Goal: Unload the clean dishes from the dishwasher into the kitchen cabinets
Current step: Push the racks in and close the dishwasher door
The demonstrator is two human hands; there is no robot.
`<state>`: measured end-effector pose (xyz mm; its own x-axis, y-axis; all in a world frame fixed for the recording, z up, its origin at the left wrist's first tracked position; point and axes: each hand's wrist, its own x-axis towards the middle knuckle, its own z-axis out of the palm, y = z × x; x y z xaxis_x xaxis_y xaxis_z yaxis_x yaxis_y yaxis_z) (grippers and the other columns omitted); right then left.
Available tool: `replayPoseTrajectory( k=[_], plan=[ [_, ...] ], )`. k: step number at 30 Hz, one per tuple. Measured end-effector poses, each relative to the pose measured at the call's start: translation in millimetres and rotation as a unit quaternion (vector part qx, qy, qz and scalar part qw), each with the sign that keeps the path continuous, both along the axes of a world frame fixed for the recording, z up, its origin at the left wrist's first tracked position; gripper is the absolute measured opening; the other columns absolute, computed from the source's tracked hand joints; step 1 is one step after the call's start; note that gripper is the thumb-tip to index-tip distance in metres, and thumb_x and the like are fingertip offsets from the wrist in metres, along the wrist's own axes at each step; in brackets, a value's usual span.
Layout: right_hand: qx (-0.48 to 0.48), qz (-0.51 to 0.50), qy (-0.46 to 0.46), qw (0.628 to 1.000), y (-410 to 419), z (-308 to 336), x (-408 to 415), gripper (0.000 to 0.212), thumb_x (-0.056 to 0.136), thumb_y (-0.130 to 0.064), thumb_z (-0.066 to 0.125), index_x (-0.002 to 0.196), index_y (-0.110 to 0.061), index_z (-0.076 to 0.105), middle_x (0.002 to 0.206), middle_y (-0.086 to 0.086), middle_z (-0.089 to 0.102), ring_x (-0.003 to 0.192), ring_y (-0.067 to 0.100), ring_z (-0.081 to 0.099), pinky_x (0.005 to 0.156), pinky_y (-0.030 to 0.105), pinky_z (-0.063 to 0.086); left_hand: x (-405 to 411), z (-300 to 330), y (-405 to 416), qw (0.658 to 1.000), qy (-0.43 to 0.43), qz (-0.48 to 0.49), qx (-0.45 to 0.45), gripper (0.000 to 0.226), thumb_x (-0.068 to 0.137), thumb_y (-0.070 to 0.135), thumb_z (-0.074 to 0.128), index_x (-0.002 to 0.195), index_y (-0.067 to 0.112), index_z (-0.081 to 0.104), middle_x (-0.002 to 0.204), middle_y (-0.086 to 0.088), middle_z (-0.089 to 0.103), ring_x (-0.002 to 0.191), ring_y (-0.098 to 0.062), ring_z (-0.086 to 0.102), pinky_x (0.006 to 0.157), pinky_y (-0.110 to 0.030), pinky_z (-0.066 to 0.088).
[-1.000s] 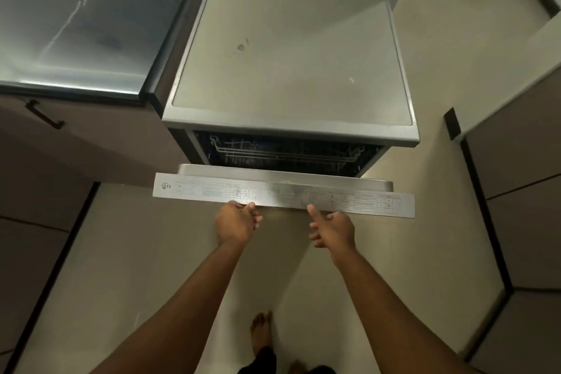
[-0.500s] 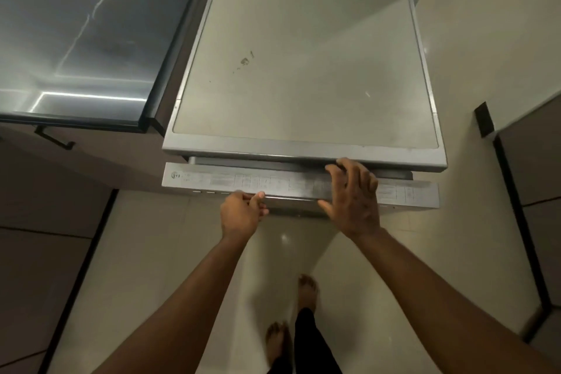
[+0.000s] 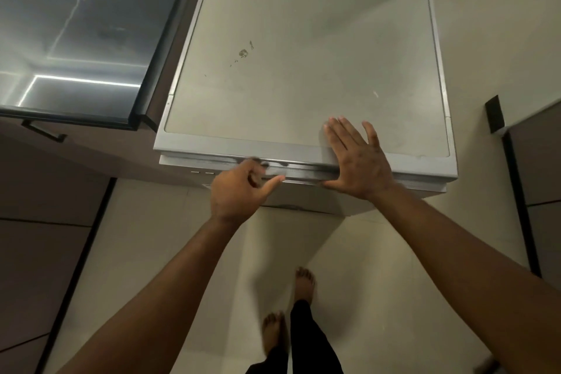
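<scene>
I look down on the grey dishwasher [image 3: 288, 55]; no dishes show. Its door [image 3: 303, 174] stands pulled up against the body, only a narrow strip showing under the top's front lip. My left hand [image 3: 239, 191] is at the door's top edge, fingers curled onto it and blurred, thumb pointing right. My right hand [image 3: 358, 161] lies flat with straight fingers on the top's front edge, its thumb down along the door strip.
A glossy dark counter [image 3: 76, 24] adjoins the dishwasher on the left, with a brown cabinet and black handle [image 3: 44, 130] below it. Another cabinet [image 3: 537, 167] stands at the right. My bare feet [image 3: 303, 282] are on the pale floor tiles.
The door swung up from partly open, with the rack visible, to closed. My right hand rose from the door's edge onto the dishwasher top. I stepped closer.
</scene>
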<state>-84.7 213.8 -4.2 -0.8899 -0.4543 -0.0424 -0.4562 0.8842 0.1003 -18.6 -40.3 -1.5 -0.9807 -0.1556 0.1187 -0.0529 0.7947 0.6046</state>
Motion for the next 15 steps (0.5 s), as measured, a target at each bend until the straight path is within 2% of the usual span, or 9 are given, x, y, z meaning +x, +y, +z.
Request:
replayPoseTrajectory(
  k=[1,3,5,6,8,10,12,15],
  plan=[
    [0.006,0.006,-0.004,1.0,0,0,-3,0.119,0.066,-0.075,0.066,0.154,-0.007,0.023,0.161,0.012,0.022,0.15,0.024,0.018,0.12,0.052,0.01,-7,7,-1,0.998,0.038,-0.038,-0.043,0.046,0.071,0.064,0.075,0.088,0.024,0.061,0.069,0.015,0.06,0.067,-0.008,0.061,0.063,-0.028,0.048],
    [0.009,0.016,-0.011,1.0,1,0,-8,0.119,0.067,-0.075,0.065,0.154,-0.005,0.022,0.161,0.013,0.022,0.15,0.025,0.017,0.121,0.052,0.009,-23,16,-3,0.983,0.064,-0.122,-0.124,0.073,0.067,0.075,0.067,0.114,0.021,0.058,0.103,0.009,0.063,0.095,-0.014,0.058,0.084,-0.034,0.045],
    [0.014,0.028,-0.02,0.999,1,0,-13,0.121,0.067,-0.076,0.063,0.154,-0.003,0.021,0.161,0.015,0.021,0.151,0.026,0.015,0.121,0.052,0.009,-40,21,-4,0.963,0.009,-0.182,-0.197,0.106,0.058,0.085,0.061,0.139,0.018,0.042,0.14,-0.002,0.045,0.127,-0.022,0.042,0.105,-0.04,0.035],
    [0.017,0.034,-0.022,0.999,1,0,-14,0.122,0.067,-0.077,0.063,0.154,-0.002,0.02,0.161,0.015,0.021,0.151,0.026,0.014,0.121,0.052,0.009,-48,23,-4,0.952,-0.028,-0.201,-0.228,0.119,0.054,0.087,0.062,0.146,0.017,0.032,0.151,-0.006,0.031,0.137,-0.026,0.031,0.112,-0.043,0.028],
    [0.016,0.04,-0.024,0.999,2,-1,-15,0.123,0.067,-0.077,0.063,0.154,-0.002,0.019,0.161,0.016,0.02,0.151,0.026,0.013,0.122,0.051,0.01,-64,23,-3,0.924,-0.08,-0.237,-0.291,0.137,0.051,0.088,0.064,0.154,0.015,0.011,0.161,-0.01,0.005,0.148,-0.031,0.009,0.12,-0.047,0.016],
    [0.008,0.041,-0.021,0.999,4,-2,-15,0.122,0.068,-0.075,0.063,0.154,-0.001,0.02,0.161,0.016,0.02,0.151,0.027,0.013,0.122,0.05,0.011,-77,19,-4,0.894,-0.098,-0.266,-0.348,0.145,0.051,0.087,0.065,0.155,0.013,-0.004,0.162,-0.011,-0.012,0.15,-0.032,-0.007,0.122,-0.047,0.007],
    [0.005,0.042,-0.022,0.999,5,-3,-15,0.121,0.068,-0.074,0.063,0.154,-0.001,0.018,0.162,0.016,0.018,0.151,0.027,0.011,0.122,0.05,0.011,-87,14,-5,0.879,-0.099,-0.278,-0.375,0.148,0.054,0.086,0.066,0.155,0.011,-0.012,0.161,-0.013,-0.02,0.149,-0.031,-0.016,0.123,-0.045,-0.001],
    [0.004,0.042,-0.022,0.999,5,-3,-14,0.12,0.07,-0.074,0.061,0.155,-0.002,0.015,0.162,0.016,0.015,0.151,0.028,0.01,0.122,0.049,0.012,-91,9,-5,0.879,-0.095,-0.28,-0.373,0.145,0.059,0.082,0.066,0.154,0.008,-0.014,0.162,-0.012,-0.017,0.15,-0.027,-0.017,0.123,-0.042,-0.003]
  ],
)
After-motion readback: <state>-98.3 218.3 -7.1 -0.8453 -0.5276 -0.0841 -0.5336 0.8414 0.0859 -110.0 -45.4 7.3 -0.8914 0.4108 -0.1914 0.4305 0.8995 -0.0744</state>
